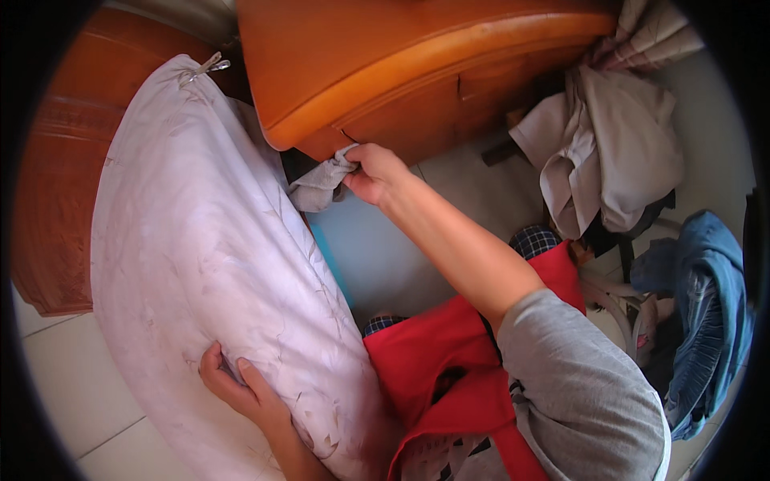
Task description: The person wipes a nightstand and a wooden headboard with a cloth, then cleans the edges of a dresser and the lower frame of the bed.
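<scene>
Stretched out in front of me, my right hand (375,172) grips one end of a crumpled grey cloth (319,183). The cloth hangs beside the front of an orange-brown wooden cabinet (417,64), and its lower end drops behind the board. My left hand (247,391) rests on a long board (188,216) wrapped in pale pink, leaf-patterned fabric, shaped like an ironing board. That hand's thumb and fingers are apart, with nothing visible between them. The board's cover is gathered and tied with a cord (204,68) at its far tip.
A red apron (441,345) covers my lap. Beige fabric (609,144) is draped at the far right, with blue jeans (698,321) nearer on the right. Another carved wooden piece (60,200) stands left of the board, on a tiled floor (88,393).
</scene>
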### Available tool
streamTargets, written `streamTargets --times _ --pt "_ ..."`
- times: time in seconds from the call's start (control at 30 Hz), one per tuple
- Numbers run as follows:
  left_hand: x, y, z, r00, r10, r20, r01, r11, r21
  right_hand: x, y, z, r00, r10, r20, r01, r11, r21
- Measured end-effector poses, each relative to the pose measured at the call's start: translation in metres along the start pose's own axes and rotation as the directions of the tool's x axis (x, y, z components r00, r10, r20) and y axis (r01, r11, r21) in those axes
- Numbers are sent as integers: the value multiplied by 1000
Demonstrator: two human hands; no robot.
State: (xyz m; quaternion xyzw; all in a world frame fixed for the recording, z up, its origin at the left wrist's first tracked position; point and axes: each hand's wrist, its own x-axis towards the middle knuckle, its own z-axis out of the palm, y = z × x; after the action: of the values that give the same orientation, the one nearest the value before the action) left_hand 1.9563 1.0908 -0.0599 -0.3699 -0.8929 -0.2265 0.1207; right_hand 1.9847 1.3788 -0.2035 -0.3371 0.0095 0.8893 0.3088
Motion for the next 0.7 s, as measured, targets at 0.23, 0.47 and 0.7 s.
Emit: streamTargets --times 0.23,0.47,0.7 --pt "3 9 1 992 -119 35 121 989 -90 71 6 -59 959 183 -217 -152 977 152" --pt "2 9 -2 990 -138 32 139 989 -44 -40 -63 9 993 65 97 -74 994 86" --pt "-1 1 4 994 -110 16 111 992 -62 -22 5 -72 906 -353 233 400 893 -205"
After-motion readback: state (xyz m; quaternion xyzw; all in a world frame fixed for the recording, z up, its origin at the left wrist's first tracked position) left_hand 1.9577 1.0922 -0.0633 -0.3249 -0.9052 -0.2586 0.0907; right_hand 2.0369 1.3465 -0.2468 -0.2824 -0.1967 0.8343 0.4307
